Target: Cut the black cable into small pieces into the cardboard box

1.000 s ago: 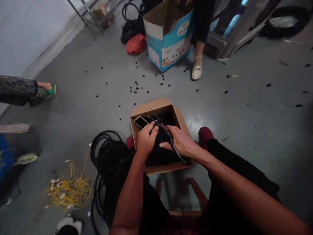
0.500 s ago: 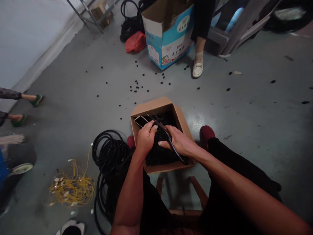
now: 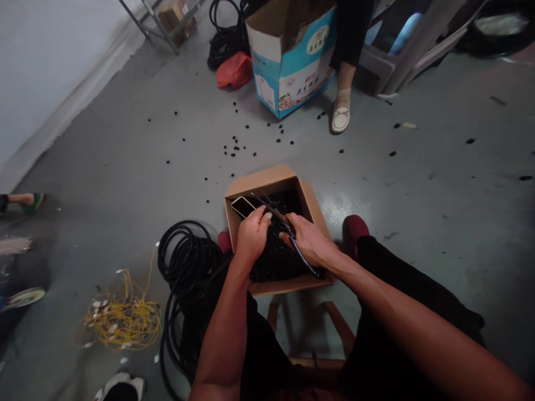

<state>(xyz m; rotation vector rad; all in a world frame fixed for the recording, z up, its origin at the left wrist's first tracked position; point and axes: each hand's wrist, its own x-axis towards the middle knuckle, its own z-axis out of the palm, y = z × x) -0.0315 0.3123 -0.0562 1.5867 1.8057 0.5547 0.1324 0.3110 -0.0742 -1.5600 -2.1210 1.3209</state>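
My right hand (image 3: 307, 236) is wrapped around a long dark pliers-like tool (image 3: 298, 252). One curved handle runs back below the palm, and its thin front end points to the upper left. Beside it, my left hand (image 3: 253, 234) is closed, thumb against the forefinger at the tool's front part; what it pinches is too small and dark to make out. Both hands are above an open cardboard box (image 3: 313, 203) between my feet. Many small black pieces (image 3: 271, 262) fill the box. A phone-like dark rectangle with a light rim (image 3: 243, 207) leans in its far left corner.
Coiled black hose (image 3: 184, 253) lies left of the box, near tangled yellow wires (image 3: 125, 323) with white ends. Small black bits (image 3: 234, 147) dot the floor ahead. Beyond stand a blue-and-white carton (image 3: 292, 72), a red bag (image 3: 234, 71) and another person's white shoe (image 3: 340, 118).
My right thumb has drawn in toward the tool's handle, closing the grip. The view has shifted slightly, and the person at far left has moved mostly out of sight.
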